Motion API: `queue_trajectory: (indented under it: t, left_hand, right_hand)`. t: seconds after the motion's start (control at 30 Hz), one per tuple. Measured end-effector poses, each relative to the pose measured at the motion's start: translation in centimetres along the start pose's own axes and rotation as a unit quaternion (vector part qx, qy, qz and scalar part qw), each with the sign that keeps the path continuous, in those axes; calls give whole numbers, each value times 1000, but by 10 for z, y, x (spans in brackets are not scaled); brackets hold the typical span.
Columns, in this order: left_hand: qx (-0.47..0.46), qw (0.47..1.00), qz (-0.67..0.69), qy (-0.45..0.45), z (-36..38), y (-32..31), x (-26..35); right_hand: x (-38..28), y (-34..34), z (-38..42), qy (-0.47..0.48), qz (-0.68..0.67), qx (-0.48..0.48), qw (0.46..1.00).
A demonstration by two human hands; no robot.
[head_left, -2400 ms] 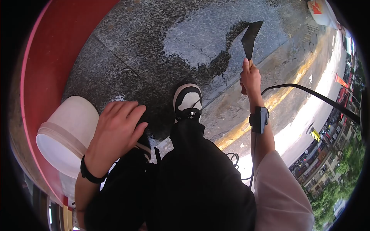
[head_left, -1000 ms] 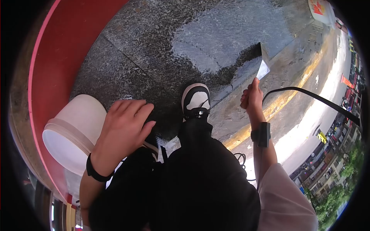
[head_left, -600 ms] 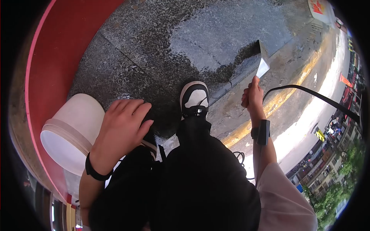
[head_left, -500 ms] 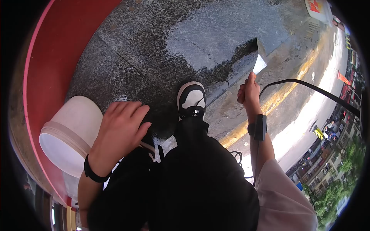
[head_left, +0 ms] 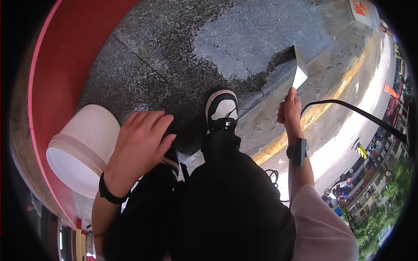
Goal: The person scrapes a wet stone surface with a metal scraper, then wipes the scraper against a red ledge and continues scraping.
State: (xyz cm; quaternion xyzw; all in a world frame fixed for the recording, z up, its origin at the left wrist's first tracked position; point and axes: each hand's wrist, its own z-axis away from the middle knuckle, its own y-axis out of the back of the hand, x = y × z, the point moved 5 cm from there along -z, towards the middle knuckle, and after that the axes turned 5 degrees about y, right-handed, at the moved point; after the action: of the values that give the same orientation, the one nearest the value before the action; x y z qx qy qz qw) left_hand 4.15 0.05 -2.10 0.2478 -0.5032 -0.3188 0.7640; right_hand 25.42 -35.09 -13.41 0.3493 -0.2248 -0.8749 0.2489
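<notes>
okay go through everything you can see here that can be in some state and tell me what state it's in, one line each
scraper: gripped by its handle, blade edge down on the stone at the rim of the wet patch.
right hand: closed round the scraper handle.
left hand: open, flat on the knee, holding nothing.
white bucket: standing beside the left hand, contents hidden.
stone paving: wet and dark in the middle, dry further out.
shoe: planted on the wet stone.

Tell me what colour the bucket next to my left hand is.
White, seen in the head view: the bucket sits just beside the left hand.
</notes>
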Motion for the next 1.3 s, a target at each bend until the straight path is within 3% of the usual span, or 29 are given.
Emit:
queue_trajectory:
  t: [0.23, 0.4, 0.67, 0.93, 1.0, 1.2, 1.3]
  left_hand:
    - [2, 1000, 1, -5, -2, -3, 3]
    - [0, 1000, 5, 4, 1, -2, -1]
    - [-2, 1000, -4, 2, -3, 0, 1]
    - [1, 1000, -4, -3, -4, 0, 5]
    - [3, 1000, -3, 1, -2, 0, 2]
    - [1, 1000, -2, 2, -3, 1, 3]
    - [15, 1000, -8, -5, -3, 5, 4]
  right_hand:
    - [-3, -6, 2, -7, 14, 29, 999]
    - [38, -4, 28, 83, 143, -16, 986]
    - [114, 16, 58, 65, 95, -80, 990]
    - [94, 11, 59, 50, 113, -51, 991]
    - [100, 25, 57, 64, 194, -44, 978]
    - [66, 41, 39, 76, 256, -71, 961]
    - [88, 54, 43, 58, 182, -75, 979]
